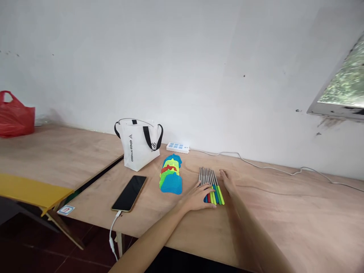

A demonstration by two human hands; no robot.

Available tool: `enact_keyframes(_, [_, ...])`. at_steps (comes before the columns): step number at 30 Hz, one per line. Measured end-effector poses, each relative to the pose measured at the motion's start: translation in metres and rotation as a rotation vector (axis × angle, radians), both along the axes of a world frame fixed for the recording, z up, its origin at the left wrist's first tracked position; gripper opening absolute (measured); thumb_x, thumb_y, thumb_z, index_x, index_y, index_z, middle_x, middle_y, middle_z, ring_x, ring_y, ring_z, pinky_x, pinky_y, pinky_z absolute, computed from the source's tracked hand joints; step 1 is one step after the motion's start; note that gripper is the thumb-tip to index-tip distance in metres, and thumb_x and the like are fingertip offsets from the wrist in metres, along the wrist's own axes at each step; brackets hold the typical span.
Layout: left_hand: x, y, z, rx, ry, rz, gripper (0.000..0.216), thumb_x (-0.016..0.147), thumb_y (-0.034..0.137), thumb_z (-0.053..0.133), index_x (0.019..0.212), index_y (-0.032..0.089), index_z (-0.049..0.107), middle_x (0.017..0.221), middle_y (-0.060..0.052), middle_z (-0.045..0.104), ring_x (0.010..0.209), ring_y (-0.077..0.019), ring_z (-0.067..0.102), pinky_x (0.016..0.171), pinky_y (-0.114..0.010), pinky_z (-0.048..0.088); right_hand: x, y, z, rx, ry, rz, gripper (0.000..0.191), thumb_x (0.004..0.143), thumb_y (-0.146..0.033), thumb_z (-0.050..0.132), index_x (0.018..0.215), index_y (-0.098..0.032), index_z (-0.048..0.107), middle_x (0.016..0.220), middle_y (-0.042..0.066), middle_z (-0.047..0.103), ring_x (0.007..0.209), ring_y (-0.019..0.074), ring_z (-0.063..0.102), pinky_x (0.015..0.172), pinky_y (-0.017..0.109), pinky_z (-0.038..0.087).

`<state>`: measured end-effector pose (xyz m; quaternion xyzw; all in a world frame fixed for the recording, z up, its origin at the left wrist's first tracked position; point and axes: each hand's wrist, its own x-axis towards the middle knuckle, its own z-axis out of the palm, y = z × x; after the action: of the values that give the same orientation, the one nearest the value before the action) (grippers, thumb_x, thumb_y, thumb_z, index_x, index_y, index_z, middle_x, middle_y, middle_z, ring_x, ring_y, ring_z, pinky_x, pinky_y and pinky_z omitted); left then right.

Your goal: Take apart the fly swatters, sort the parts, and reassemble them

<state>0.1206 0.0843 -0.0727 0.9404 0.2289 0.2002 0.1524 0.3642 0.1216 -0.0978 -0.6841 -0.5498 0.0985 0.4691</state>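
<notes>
A row of several metal rods with coloured handles (211, 185) lies side by side on the plywood table (284, 212). My left hand (199, 196) rests flat against the left side of the row, fingers over the blue and red handles. My right hand (227, 180) lies flat along the right side, touching the green handle. Neither hand grips anything. Left of the rods sits a stack of coloured mesh pieces (170, 175), blue, green and red.
A black phone (129, 192) with a white cable lies left of the mesh stack. A white tote bag (139, 144) stands behind it. A white power strip (178, 147) sits by the wall. A red plastic bag (14, 115) is far left, a yellow board (31, 189) lower left.
</notes>
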Motion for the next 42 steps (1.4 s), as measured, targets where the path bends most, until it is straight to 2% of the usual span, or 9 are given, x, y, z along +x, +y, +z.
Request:
enact_keyframes(5, [0.002, 0.000, -0.005, 0.043, -0.033, 0.021, 0.078, 0.084, 0.074, 0.062, 0.146, 0.028, 0.050, 0.154, -0.007, 0.048, 0.144, -0.0277, 0.041, 0.127, -0.045, 0.013, -0.005, -0.046, 0.000, 0.025, -0.137, 0.174, 0.054, 0.099, -0.055, 0.030, 0.119, -0.021, 0.067, 0.122, 0.012, 0.071, 0.114, 0.0253, 0.065, 0.098, 0.041, 0.052])
enact_keyframes(7, [0.003, 0.000, -0.006, 0.053, -0.037, 0.057, 0.083, 0.081, 0.076, 0.062, 0.147, 0.027, 0.048, 0.154, -0.008, 0.047, 0.146, -0.0290, 0.037, 0.127, -0.047, 0.012, -0.015, -0.059, 0.001, 0.013, -0.218, 0.250, 0.051, 0.099, -0.055, 0.034, 0.123, -0.024, 0.067, 0.128, 0.008, 0.069, 0.120, 0.0238, 0.062, 0.105, 0.041, 0.048])
enact_keyframes(10, [0.003, 0.000, -0.007, 0.045, -0.026, 0.093, 0.090, 0.079, 0.079, 0.062, 0.149, 0.023, 0.045, 0.155, -0.011, 0.046, 0.147, -0.0300, 0.036, 0.125, -0.048, 0.017, -0.029, -0.070, 0.002, -0.001, -0.339, 0.309, 0.045, 0.099, -0.054, 0.040, 0.123, -0.029, 0.068, 0.134, 0.005, 0.066, 0.128, 0.0238, 0.057, 0.113, 0.042, 0.039])
enact_keyframes(13, [0.002, 0.000, -0.004, 0.031, -0.019, 0.092, 0.090, 0.079, 0.078, 0.063, 0.147, 0.022, 0.046, 0.150, -0.010, 0.051, 0.144, -0.0299, 0.040, 0.124, -0.046, 0.023, -0.036, -0.076, 0.004, 0.000, -0.429, 0.293, 0.043, 0.101, -0.050, 0.037, 0.120, -0.029, 0.068, 0.132, 0.006, 0.066, 0.128, 0.0252, 0.056, 0.113, 0.044, 0.038])
enact_keyframes(18, [0.000, 0.000, -0.001, 0.035, -0.016, 0.072, 0.084, 0.081, 0.075, 0.064, 0.146, 0.023, 0.047, 0.145, -0.009, 0.056, 0.142, -0.0294, 0.043, 0.124, -0.043, 0.024, -0.037, -0.080, 0.006, 0.001, -0.548, 0.270, 0.040, 0.103, -0.044, 0.032, 0.104, -0.027, 0.068, 0.113, 0.008, 0.070, 0.118, 0.0258, 0.060, 0.107, 0.042, 0.040])
enact_keyframes(24, [0.000, 0.000, -0.001, 0.051, -0.035, 0.056, 0.080, 0.082, 0.072, 0.066, 0.144, 0.024, 0.049, 0.142, -0.009, 0.057, 0.136, -0.0282, 0.048, 0.123, -0.042, 0.024, -0.039, -0.083, 0.009, -0.001, -0.635, 0.252, 0.037, 0.104, -0.043, 0.030, 0.103, -0.027, 0.064, 0.113, 0.008, 0.068, 0.114, 0.0253, 0.059, 0.103, 0.040, 0.040])
enact_keyframes(29, [0.000, 0.000, -0.002, 0.050, -0.043, 0.046, 0.086, 0.078, 0.075, 0.068, 0.144, 0.023, 0.049, 0.146, -0.009, 0.054, 0.136, -0.0282, 0.048, 0.123, -0.042, 0.025, -0.043, -0.087, 0.010, -0.003, -0.655, 0.223, 0.036, 0.103, -0.049, 0.034, 0.103, -0.027, 0.063, 0.110, 0.008, 0.066, 0.111, 0.0267, 0.059, 0.099, 0.041, 0.040])
enact_keyframes(42, [0.000, 0.000, 0.001, 0.079, -0.030, 0.034, 0.071, 0.084, 0.068, 0.067, 0.137, 0.021, 0.057, 0.141, -0.009, 0.057, 0.133, -0.0271, 0.051, 0.122, -0.042, 0.028, -0.039, -0.082, 0.006, 0.024, -0.599, 0.224, 0.042, 0.105, -0.047, 0.027, 0.104, -0.026, 0.064, 0.107, 0.007, 0.067, 0.106, 0.0233, 0.061, 0.096, 0.036, 0.044])
